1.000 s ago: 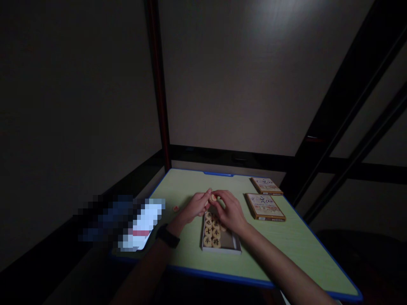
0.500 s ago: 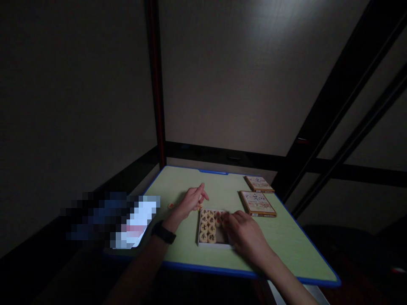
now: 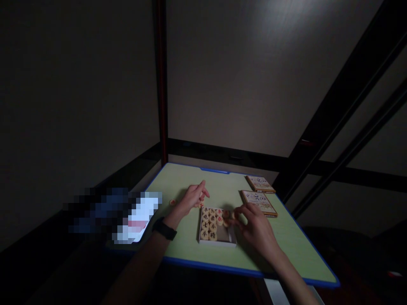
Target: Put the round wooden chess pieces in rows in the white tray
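A shallow white box (image 3: 219,243) sits on the green table, partly filled with rows of round wooden Chinese chess pieces (image 3: 212,226), black-marked on the left and red-marked farther right. My right hand (image 3: 256,226) is at the box's right side, its thumb and fingers pinched on a chess piece (image 3: 234,215) at the rim. My left hand (image 3: 192,198) hovers beyond the box's far left corner, index finger stretched and the others curled. Something pale shows in its curl, too dim to make out. Loose red-marked pieces (image 3: 201,204) lie just below it.
Another loose piece (image 3: 172,202) lies left of my left wrist. Two flat printed boxes (image 3: 259,203) rest at the table's right side. A lit, blurred-out screen (image 3: 138,220) stands at the left edge. The green table (image 3: 178,252) has a blue rim; walls stand behind it.
My right hand has drawn back to the right from inside the box, uncovering red-marked pieces and the box's right part. My left hand stays nearly in place. The view has shifted slightly.
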Tool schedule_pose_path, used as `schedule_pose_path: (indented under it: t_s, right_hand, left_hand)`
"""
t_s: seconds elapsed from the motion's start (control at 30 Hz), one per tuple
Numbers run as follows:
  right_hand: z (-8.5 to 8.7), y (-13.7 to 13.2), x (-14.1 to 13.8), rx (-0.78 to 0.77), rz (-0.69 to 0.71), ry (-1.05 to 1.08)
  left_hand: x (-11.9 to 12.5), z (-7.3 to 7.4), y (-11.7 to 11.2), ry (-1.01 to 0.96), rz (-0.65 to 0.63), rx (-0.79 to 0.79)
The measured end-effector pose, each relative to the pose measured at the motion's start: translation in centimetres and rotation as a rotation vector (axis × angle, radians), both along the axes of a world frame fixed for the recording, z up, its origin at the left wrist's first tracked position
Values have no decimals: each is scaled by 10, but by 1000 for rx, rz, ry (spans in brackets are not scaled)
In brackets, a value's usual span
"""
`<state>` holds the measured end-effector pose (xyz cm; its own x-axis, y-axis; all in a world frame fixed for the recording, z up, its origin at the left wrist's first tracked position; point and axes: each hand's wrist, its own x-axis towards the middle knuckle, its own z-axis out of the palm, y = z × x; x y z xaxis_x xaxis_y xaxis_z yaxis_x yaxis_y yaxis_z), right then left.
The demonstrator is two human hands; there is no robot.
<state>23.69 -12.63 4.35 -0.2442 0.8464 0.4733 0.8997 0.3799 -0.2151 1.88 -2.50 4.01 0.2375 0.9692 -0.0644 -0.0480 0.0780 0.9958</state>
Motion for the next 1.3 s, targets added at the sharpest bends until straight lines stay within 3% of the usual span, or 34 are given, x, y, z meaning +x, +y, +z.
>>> schedule_pose_path:
  t_s: [0.2,0.33,0.57,0.77,0.97,1.3]
  right_hand:
    - [7,8,-12,-228,-9,-41]
    - [5,10,-24,-309,-48,-134]
    - [6,15,-22,-265,-24,-77]
    - [20,40,-59,-105,112,-2]
    - [26,71,-91,-112,175,-185]
    - [18,85,-84,-21,266,-56]
  left_hand:
    - [-2,-2,2,-35,7,-32]
    - [-6,0,3,-174,-83,-139]
    - [-7,2,4,-504,-166,-331]
    - [-5,-5,9,-605,-153,-397]
    - [-9,-12,18,-626,-212,-349]
    - [-17,-11,21,-593,-142,-323]
